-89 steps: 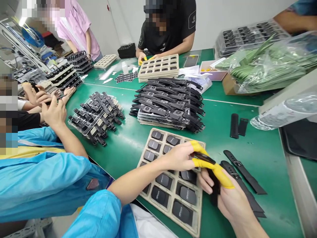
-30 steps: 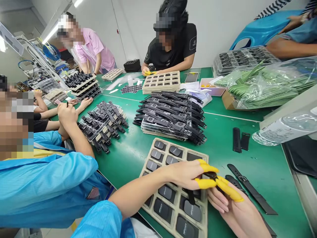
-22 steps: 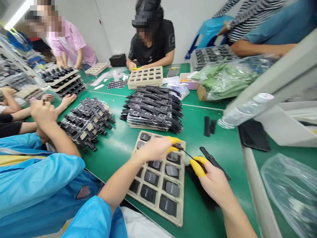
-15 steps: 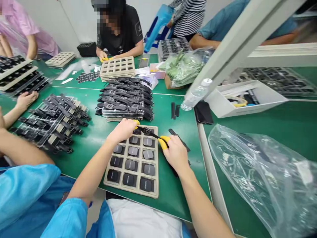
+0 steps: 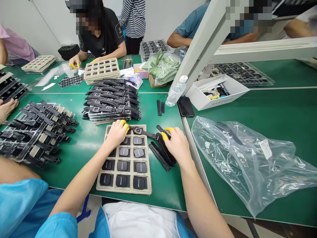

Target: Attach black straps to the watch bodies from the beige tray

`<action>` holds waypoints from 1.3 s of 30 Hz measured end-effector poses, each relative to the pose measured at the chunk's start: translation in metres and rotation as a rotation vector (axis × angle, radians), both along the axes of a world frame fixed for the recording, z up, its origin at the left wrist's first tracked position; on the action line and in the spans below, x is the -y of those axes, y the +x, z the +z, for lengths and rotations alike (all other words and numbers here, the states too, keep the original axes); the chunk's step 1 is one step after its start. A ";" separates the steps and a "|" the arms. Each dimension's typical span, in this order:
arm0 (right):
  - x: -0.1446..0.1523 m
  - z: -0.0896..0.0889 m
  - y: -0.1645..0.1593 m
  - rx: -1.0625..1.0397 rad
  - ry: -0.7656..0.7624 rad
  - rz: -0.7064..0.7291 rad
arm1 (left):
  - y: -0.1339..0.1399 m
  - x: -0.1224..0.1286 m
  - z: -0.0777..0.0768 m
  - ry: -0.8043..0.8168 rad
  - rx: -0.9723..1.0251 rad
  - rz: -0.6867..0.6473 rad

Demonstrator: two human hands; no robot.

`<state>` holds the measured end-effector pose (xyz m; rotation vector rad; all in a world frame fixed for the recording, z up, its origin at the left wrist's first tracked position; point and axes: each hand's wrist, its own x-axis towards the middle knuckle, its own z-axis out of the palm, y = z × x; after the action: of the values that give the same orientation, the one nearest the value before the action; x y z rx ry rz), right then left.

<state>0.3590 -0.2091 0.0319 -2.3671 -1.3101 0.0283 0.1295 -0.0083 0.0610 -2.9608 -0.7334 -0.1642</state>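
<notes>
My left hand [image 5: 117, 135], yellow finger cots on its fingertips, pinches one end of a black smartwatch [image 5: 138, 130] above the far edge of a beige tray [image 5: 99, 188]. The watch lies face down, its sensor back showing and its strap stretched to the right. My right hand [image 5: 176, 142], also in yellow finger cots, is closed on a loose black watch strap [image 5: 159, 128]. Below it, several more black straps [image 5: 159, 157] lie in a fanned pile on the green table. Square dark pieces [image 5: 122, 166] sit in the tray's compartments.
Stacked trays of strapped watches [image 5: 111, 99] stand beyond the tray, another stack [image 5: 37, 132] to the left. On the right are a water bottle [image 5: 176, 91], a phone [image 5: 185, 106], a white box [image 5: 218, 96] and a clear plastic bag [image 5: 237, 158]. Co-workers sit around.
My right hand has left the watch's strap end and moved to the loose straps, taking hold of one. My left hand still holds the watch. The view has turned right.
</notes>
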 end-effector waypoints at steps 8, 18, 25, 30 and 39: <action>0.010 -0.024 0.027 -0.096 -0.191 -0.085 | 0.000 0.015 0.020 -0.104 -0.222 0.095; 0.002 -0.002 0.016 -0.429 0.463 -0.081 | 0.003 0.018 0.028 -0.216 -0.106 0.223; -0.004 0.033 -0.024 -1.100 0.752 -0.022 | 0.008 0.037 0.029 -0.879 0.463 0.267; -0.007 0.036 -0.064 -1.559 0.604 0.141 | 0.019 0.068 0.010 -1.257 0.687 0.154; -0.006 0.025 -0.096 -1.773 0.258 0.308 | 0.004 0.063 0.000 -0.872 0.522 -0.314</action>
<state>0.2631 -0.2034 0.0568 -0.9996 -0.5567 1.4881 0.1331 -0.0714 0.0608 -3.9193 -0.4247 -0.8681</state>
